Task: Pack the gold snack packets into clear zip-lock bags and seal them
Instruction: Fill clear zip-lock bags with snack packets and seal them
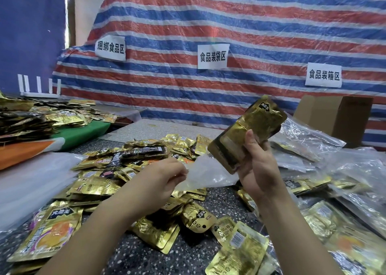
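Striped red, white and blue tarpaulin (240,24) hangs behind the work area, with three white paper signs (212,55) taped to it and a brown cardboard box (334,116) standing at its foot on the right. Below it a dark speckled table (188,251) is strewn with loose gold snack packets (154,231), most of them heaped in the middle and toward the near edge, some face up and some face down. A second heap of packets (31,118) lies farther back on the left, resting on green and orange sheets (81,132). A stack of flat clear bags (27,180) sits at the left side of the table, and crumpled clear bags with packets already inside (313,147) are piled on the right.

The right hand (259,170) is raised above the heap with its fingers curled round the lower end of a small bundle of gold packets (248,128), held upright and tilted a little to the right, the thumb pressed across the front. The left hand (160,178) is lower and just beside it, its fingertips pinching the edge of a clear zip-lock bag (208,174). That bag stretches across the gap between the two hands, and its far side reaches under the bottom of the held bundle, whose lower corner touches or overlaps the plastic; whether it has entered the bag's mouth I cannot tell
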Motion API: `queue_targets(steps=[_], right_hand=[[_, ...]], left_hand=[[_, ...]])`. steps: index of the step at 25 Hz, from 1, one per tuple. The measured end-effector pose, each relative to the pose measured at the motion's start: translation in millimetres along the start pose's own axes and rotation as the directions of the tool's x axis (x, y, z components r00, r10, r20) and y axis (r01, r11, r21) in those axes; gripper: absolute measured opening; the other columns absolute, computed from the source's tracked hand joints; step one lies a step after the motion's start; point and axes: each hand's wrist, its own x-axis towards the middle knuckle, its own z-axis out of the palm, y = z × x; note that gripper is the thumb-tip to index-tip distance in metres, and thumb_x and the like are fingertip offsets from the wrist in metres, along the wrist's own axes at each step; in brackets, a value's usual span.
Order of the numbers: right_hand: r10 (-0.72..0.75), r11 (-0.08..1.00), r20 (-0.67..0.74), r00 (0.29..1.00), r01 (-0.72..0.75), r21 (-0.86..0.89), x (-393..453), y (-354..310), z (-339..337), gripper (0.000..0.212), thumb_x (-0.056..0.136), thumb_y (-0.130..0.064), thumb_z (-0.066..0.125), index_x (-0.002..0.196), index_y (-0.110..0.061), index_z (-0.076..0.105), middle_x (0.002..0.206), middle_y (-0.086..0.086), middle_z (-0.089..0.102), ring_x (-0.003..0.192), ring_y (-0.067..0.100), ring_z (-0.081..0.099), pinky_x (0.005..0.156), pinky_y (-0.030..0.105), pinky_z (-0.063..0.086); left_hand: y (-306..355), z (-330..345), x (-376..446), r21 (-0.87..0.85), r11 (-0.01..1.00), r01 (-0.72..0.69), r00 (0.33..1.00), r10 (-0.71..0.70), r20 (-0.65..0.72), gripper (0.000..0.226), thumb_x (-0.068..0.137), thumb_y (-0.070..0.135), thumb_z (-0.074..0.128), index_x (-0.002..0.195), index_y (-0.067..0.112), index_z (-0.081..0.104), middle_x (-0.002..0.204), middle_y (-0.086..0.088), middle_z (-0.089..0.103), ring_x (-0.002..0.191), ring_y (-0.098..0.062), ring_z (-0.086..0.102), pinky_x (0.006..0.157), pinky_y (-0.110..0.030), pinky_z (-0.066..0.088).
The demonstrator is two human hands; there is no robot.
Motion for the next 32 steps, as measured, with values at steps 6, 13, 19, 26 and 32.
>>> queue_targets(steps=[6, 13, 19, 26, 32], right_hand=[[-0.095, 0.958, 0.174, 0.980, 0.138, -0.250, 0.1, -4.3, -1.4, 0.034, 0.082, -0.013, 0.068, 0.115, -0.006, 0.064, 0.113, 0.014, 0.072, 0.110, 0.032, 0.067, 0.095, 0.044, 0.055], [-0.025, 0.906, 0.199, 0.980, 0.106, -0.410, -2.6, -0.8, -3.8, 0.043, 0.073, -0.019, 0.075, 0.113, -0.007, 0.065, 0.113, 0.013, 0.073, 0.109, 0.030, 0.069, 0.094, 0.042, 0.054], [0.069, 0.871, 0.235, 0.970, 0.056, -0.489, -3.1, 3.1, -4.5, 0.041, 0.069, -0.016, 0.079, 0.107, -0.007, 0.067, 0.107, 0.011, 0.075, 0.102, 0.027, 0.072, 0.083, 0.034, 0.059], [0.227, 0.762, 0.313, 0.922, 0.031, -0.647, -5.7, 1.9, -8.4, 0.041, 0.073, -0.018, 0.081, 0.111, -0.008, 0.069, 0.109, 0.009, 0.075, 0.103, 0.027, 0.072, 0.087, 0.034, 0.058], [0.279, 0.667, 0.322, 0.905, 0.059, -0.742, -7.9, 3.3, -5.8, 0.034, 0.073, -0.021, 0.080, 0.107, -0.019, 0.071, 0.105, 0.004, 0.076, 0.099, 0.022, 0.072, 0.087, 0.033, 0.058]], left_hand=[[3.9, -11.0, 0.5, -0.125, 0.992, 0.021, 1.000, -0.023, -0.018, 0.007, 0.095, 0.022, 0.062, 0.094, 0.027, 0.066, 0.090, 0.019, 0.062, 0.090, 0.000, 0.059, 0.077, -0.017, 0.047], [2.4, -9.7, -0.4, -0.208, 0.978, 0.031, 0.998, -0.043, -0.051, 0.012, 0.094, 0.021, 0.063, 0.087, 0.031, 0.063, 0.090, 0.022, 0.064, 0.090, -0.003, 0.062, 0.076, -0.017, 0.049], [1.9, -9.9, 1.8, -0.337, 0.939, 0.062, 0.987, -0.107, -0.118, 0.016, 0.095, 0.015, 0.061, 0.087, 0.029, 0.064, 0.085, 0.014, 0.068, 0.083, -0.011, 0.065, 0.075, -0.027, 0.054], [-1.0, -9.6, 3.4, -0.418, 0.906, 0.073, 0.958, -0.180, -0.223, 0.021, 0.096, 0.016, 0.059, 0.089, 0.035, 0.060, 0.077, 0.005, 0.070, 0.073, -0.017, 0.068, 0.070, -0.046, 0.056], [2.5, -9.0, 2.8, -0.397, 0.916, 0.051, 0.948, -0.170, -0.270, 0.018, 0.096, 0.013, 0.060, 0.088, 0.029, 0.059, 0.076, 0.004, 0.070, 0.067, -0.016, 0.069, 0.065, -0.049, 0.056]])
